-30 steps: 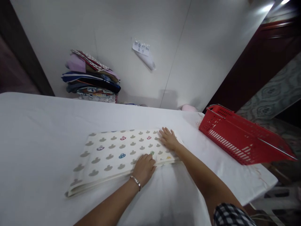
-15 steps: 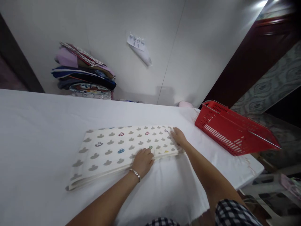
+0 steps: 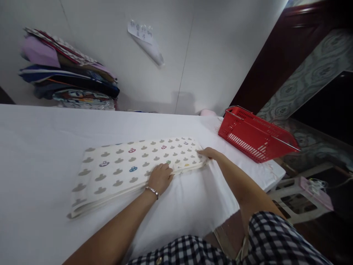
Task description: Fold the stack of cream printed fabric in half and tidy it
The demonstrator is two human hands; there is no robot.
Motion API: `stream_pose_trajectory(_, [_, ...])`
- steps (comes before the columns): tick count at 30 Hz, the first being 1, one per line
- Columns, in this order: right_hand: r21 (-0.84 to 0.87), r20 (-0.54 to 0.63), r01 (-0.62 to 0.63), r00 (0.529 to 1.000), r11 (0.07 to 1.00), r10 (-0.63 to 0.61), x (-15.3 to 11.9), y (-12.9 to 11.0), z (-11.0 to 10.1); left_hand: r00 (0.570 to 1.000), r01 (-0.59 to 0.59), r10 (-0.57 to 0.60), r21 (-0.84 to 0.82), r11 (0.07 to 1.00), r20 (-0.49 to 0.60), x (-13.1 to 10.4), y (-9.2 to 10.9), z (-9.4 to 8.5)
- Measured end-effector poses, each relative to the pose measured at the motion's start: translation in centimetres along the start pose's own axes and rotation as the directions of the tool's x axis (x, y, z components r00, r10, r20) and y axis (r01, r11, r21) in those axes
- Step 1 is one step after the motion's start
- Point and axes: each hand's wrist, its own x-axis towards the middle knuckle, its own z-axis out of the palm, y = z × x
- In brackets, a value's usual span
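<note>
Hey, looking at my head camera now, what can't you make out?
Head view, right hand: some fingers, hidden by the hand or patterned cloth.
Head view, under the patterned cloth: hidden by its layers.
Head view, red basket: inside mostly hidden by its near side.
Head view, wall sign: writing too blurred to read.
Head view, checked shirt: cut off by bottom edge.

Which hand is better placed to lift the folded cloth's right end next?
Right, probably: the right hand is at that end of the folded cloth, while the left hand rests along its near edge.
</note>
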Motion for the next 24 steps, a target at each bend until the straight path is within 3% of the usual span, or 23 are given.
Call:
stream_pose_trajectory(6, [0.149,0.086,-0.062,0.995,0.987,0.050,-0.6,0.5,-0.5,1.000,-0.002,0.002,0.010,1.000,-0.001,0.0,0.1,-0.1])
stream_pose_trajectory(12, [0.360,0.199,-0.050,0.980,0.932,-0.025,-1.2,1.1,-0.1,1.000,0.001,-0.001,0.017,1.000,-0.003,0.0,0.1,-0.1])
stream_pose_trajectory(17, [0.457,0.151,0.021,0.983,0.889,-0.100,-1.3,2.2,-0.1,1.000,-0.008,0.007,0.040,0.999,0.026,0.0,0.3,-0.3])
stream_pose_trajectory(24, [0.442,0.064,0.063,0.993,0.895,-0.102,0.3,4.4,-0.6,0.991,-0.015,0.010,0.032,0.999,0.130,0.2,1.3,-1.3])
